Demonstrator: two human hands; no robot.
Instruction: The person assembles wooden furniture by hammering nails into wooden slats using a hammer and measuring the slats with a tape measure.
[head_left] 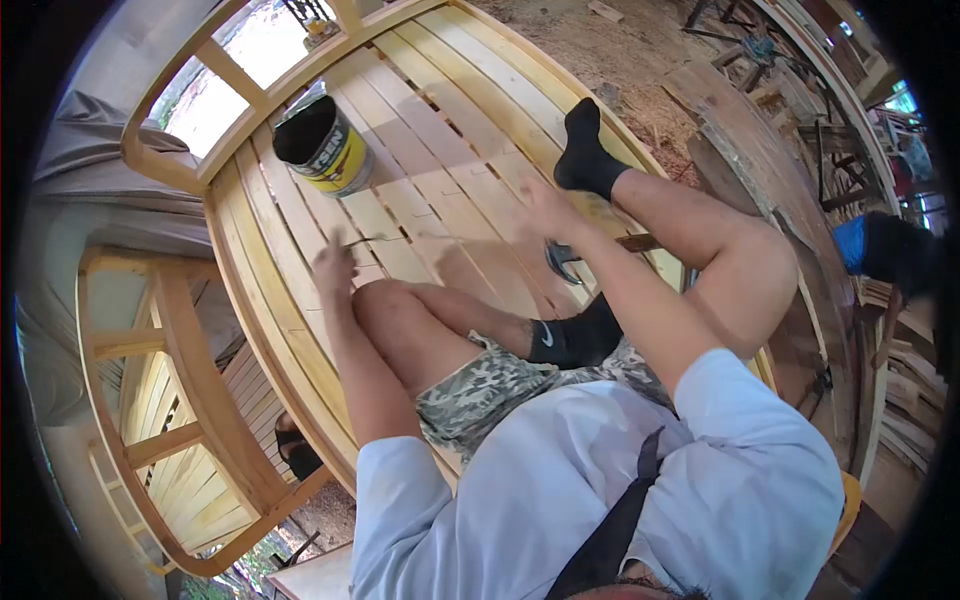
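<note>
My left hand (pixel 335 265) is closed, its fingers pinching what looks like a thin dark curved strip (pixel 365 240) above the wooden slats (pixel 440 195). My right hand (pixel 545 210) is smeared by motion over the slats near the black-socked foot, so its fingers and anything in them cannot be made out. Below my right forearm is a claw hammer (pixel 562 260), its metal head showing and its wooden handle partly hidden behind the arm. Several small thin marks or pieces, too small to name, show on the slats between my hands.
A yellow and black bucket (pixel 335 160) stands on the slats at the upper left. My bent legs (pixel 715 225) rest on the slatted frame. Another wooden frame (pixel 185 390) stands at left. Boards (pixel 750 150) and sawdust (pixel 620 70) lie on the right and far side.
</note>
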